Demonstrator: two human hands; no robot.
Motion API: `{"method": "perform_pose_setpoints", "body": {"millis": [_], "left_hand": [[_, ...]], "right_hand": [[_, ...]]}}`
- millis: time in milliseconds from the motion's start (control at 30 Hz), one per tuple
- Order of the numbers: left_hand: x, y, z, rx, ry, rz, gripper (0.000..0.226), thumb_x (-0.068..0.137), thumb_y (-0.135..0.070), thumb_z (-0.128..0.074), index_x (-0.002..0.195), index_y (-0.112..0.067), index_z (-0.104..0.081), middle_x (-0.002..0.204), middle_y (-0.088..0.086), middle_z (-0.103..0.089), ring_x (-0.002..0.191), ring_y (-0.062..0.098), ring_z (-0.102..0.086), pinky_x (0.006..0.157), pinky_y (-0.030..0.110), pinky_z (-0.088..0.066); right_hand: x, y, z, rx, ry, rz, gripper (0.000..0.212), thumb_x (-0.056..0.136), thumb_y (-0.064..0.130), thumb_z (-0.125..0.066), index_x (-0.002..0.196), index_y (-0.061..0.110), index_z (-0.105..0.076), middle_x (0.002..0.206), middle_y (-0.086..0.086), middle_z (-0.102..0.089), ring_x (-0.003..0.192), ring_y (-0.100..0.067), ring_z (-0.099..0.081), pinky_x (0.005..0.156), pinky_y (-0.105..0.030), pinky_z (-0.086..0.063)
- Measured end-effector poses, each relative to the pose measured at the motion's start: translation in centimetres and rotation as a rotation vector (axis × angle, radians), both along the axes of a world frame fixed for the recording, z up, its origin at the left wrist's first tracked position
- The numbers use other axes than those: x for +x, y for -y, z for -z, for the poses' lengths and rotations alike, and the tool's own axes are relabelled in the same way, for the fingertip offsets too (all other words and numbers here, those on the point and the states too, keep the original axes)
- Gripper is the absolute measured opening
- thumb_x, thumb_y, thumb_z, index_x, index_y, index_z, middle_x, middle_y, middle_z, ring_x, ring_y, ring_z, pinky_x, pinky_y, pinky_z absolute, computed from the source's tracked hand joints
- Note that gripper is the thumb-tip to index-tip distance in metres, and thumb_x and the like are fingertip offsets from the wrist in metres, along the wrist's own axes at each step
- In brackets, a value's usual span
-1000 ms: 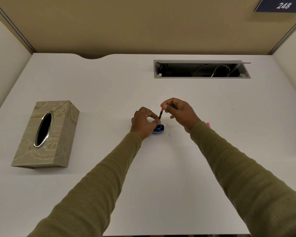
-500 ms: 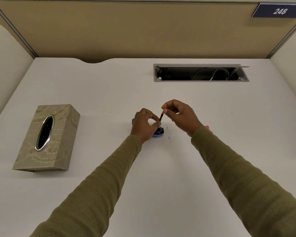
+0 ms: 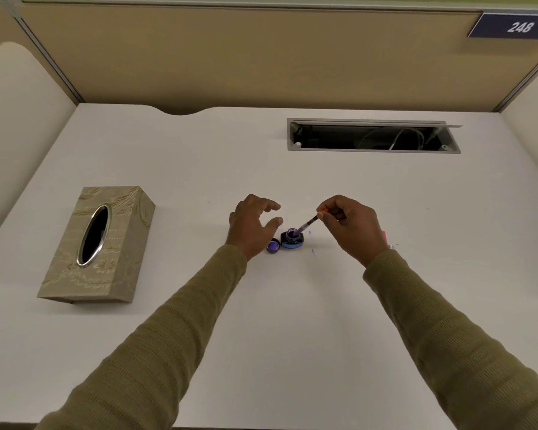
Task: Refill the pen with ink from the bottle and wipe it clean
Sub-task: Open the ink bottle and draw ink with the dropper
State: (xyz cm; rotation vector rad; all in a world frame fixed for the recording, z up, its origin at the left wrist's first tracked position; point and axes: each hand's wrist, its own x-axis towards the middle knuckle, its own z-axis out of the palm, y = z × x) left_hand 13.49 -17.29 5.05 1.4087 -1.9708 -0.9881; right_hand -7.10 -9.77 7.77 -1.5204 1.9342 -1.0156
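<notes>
Two hands flank the open ink bottle [image 3: 292,239]. Right hand [image 3: 351,226] pinches the pen refill [image 3: 308,225], slanting down-left with its tip at the bottle mouth; left hand [image 3: 253,225] hovers loosely open, empty, just left of it.

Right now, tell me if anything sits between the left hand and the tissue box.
Nothing visible does. The left hand hovers open beside the ink bottle, and only bare desk lies between it and the tissue box. The bottle's cap rests near the wrist, on the bottle side, out of that path.
</notes>
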Motion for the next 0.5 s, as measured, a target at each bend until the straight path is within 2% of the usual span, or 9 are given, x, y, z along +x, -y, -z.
{"method": "perform_pose_setpoints", "body": {"millis": [133, 333, 500], "left_hand": [[2.7, 0.0, -0.4, -0.037, 0.000, -0.044, 0.021, 0.082, -0.031, -0.070, 0.103, -0.029, -0.065, 0.101, -0.008, -0.059, 0.096, 0.016, -0.057, 0.094, 0.049, -0.046], [9.9, 1.2, -3.0, -0.188, 0.077, -0.114, 0.012, 0.084, -0.025, -0.070, 0.094, -0.019, -0.070, 0.089, -0.003, -0.065, 0.082, 0.017, -0.061, 0.082, 0.041, -0.053], [18.7, 3.2, -5.1, -0.377, 0.299, -0.240, 0.003, 0.084, -0.016, -0.065, 0.084, -0.017, -0.068, 0.081, -0.002, -0.065, 0.077, 0.022, -0.060, 0.077, 0.037, -0.050]], "right_hand": [[0.2, -0.8, 0.2, -0.036, 0.056, 0.080, 0.006, 0.092, 0.014, -0.066, 0.095, 0.016, -0.072, 0.083, 0.009, -0.071, 0.076, -0.005, -0.065, 0.071, -0.007, -0.048], [0.4, -1.0, 0.8, 0.007, 0.102, 0.152, 0.006, 0.093, 0.018, -0.066, 0.093, 0.020, -0.071, 0.078, 0.008, -0.070, 0.072, -0.005, -0.065, 0.073, -0.016, -0.054], [0.9, -0.9, 1.2, 0.022, 0.141, 0.176, 0.007, 0.093, 0.017, -0.066, 0.095, 0.016, -0.072, 0.083, 0.000, -0.072, 0.083, -0.021, -0.069, 0.083, -0.038, -0.058]]}}
